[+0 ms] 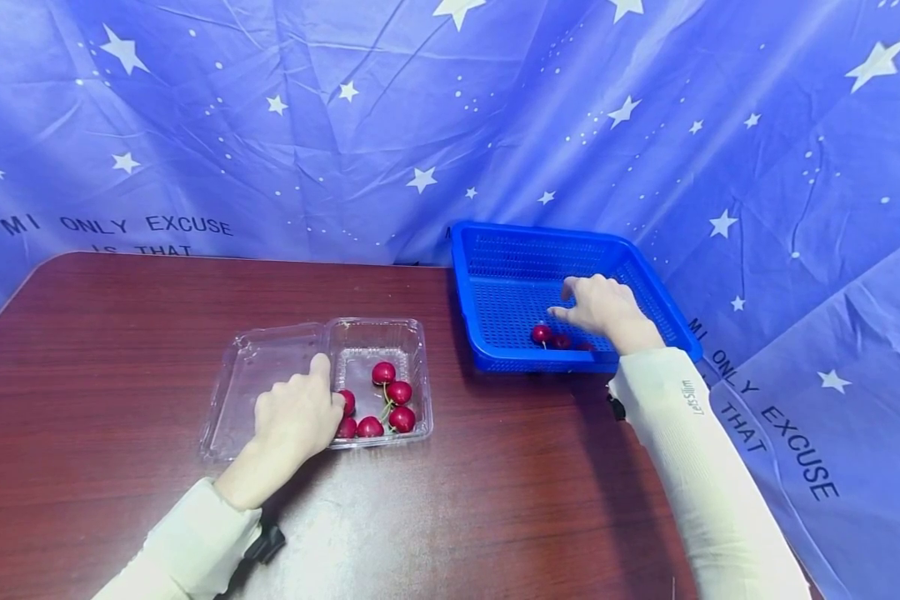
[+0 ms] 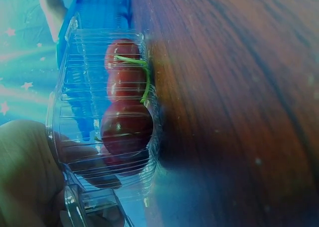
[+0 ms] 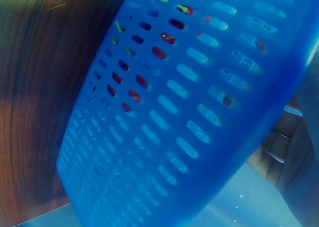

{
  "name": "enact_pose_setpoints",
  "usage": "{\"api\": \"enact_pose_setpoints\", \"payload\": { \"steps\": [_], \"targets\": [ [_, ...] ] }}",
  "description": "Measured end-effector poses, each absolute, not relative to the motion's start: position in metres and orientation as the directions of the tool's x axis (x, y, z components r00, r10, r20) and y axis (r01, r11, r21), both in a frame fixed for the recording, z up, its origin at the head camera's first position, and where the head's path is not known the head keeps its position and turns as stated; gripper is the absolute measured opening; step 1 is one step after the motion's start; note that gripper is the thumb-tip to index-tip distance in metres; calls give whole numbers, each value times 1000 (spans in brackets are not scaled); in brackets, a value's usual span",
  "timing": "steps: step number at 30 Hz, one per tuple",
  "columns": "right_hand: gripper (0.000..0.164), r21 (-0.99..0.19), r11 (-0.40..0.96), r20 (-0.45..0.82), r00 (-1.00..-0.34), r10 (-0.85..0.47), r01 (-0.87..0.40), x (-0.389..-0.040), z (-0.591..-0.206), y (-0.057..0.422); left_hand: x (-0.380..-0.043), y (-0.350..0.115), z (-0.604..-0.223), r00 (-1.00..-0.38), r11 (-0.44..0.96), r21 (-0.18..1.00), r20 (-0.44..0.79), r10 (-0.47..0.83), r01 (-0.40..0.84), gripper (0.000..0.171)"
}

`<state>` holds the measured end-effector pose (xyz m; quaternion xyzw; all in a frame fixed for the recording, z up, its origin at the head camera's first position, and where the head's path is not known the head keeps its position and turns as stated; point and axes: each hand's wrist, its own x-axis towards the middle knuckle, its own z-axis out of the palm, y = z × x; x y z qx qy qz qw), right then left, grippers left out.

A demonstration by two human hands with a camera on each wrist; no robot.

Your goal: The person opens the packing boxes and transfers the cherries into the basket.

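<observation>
My left hand (image 1: pixel 296 412) grips the hinge side of a clear plastic clamshell box (image 1: pixel 423 367), with a digit inside it beside the cherries. Several red cherries (image 1: pixel 401 418), some with green stems, lie along the near side of the box; the left wrist view shows more cherries (image 2: pixel 127 127) through its ribbed wall. Over the blue basket (image 1: pixel 536 360) hovers my right hand (image 1: pixel 603 308), thumb and fingers apart and bent, nothing between them. Below it, a few cherries (image 1: pixel 542 334) rest at the basket's near side, and red cherries (image 3: pixel 159 53) show through the slots.
The box's clear lid (image 1: pixel 243 392) lies opened flat to the left. Both containers stand on a reddish-brown wooden table (image 1: pixel 150 333), the basket at the back right. A blue curtain with white stars (image 1: pixel 345 150) hangs behind the table and along its right side.
</observation>
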<state>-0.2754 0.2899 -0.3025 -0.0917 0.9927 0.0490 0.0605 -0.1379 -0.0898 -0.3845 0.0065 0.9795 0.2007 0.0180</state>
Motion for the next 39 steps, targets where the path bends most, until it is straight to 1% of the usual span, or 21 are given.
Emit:
{"api": "enact_pose_setpoints", "payload": {
  "steps": [6,12,21,30,39],
  "targets": [
    [49,83,981,-133,-977,-164,-176,-274,-298,288,-138,-89,-385,-999,920,391,-28,19,7,25],
    [48,80,981,-100,-980,-170,-178,-275,-291,284,-138,-90,-384,-999,920,391,-42,13,-4,26],
    [50,1,983,-51,-982,-184,-184,-277,-280,277,-138,-90,-384,-999,921,389,-38,17,1,25],
    [52,-30,973,7,-974,-227,-227,-279,-270,260,-138,-90,-384,-999,920,393,-39,20,3,25],
    [47,-53,958,74,-958,-279,-283,-279,-260,239,-138,-90,-384,-999,919,395,-44,19,0,26]
  ]
}}
